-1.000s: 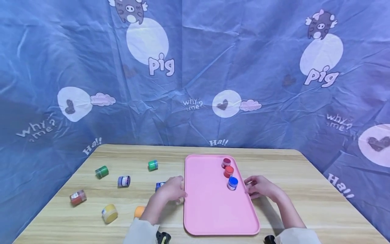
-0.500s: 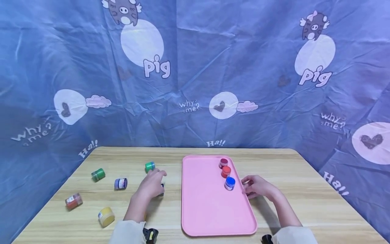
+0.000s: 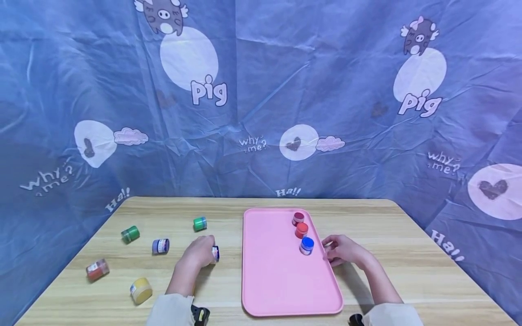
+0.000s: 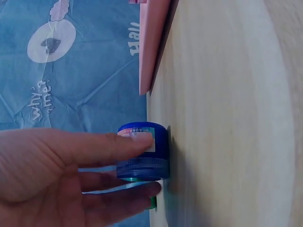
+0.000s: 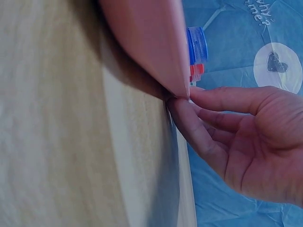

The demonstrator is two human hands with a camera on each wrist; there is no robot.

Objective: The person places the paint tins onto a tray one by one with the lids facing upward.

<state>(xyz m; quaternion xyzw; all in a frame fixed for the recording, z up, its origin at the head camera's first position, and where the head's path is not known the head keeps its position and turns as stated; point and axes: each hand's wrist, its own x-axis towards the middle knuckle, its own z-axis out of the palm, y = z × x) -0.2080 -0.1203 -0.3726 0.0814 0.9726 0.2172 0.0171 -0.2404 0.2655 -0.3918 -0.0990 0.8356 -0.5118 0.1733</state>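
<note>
Left of the pink tray [image 3: 285, 276], the left hand [image 3: 199, 251] has its grip round a blue jar [image 4: 151, 155] lying sideways on the surface [image 3: 379, 217]; the right hand [image 5: 255, 139] pinches the tray's right edge. Even pressure on the jar's sides seems best.

Blue cloth backdrop [image 3: 261, 174] is hanging behind the wood-grain desk [image 3: 367, 217], creasing in many places. Two winged pig figures [image 3: 420, 37] are topping white discs [image 3: 189, 59] in its upper part; lower down, pink clouds [image 3: 330, 144] are adjoining white heart-marked patches [image 3: 299, 142]. "Ha!!" lettering [image 3: 288, 192] is showing just above the desk's far edge.
</note>
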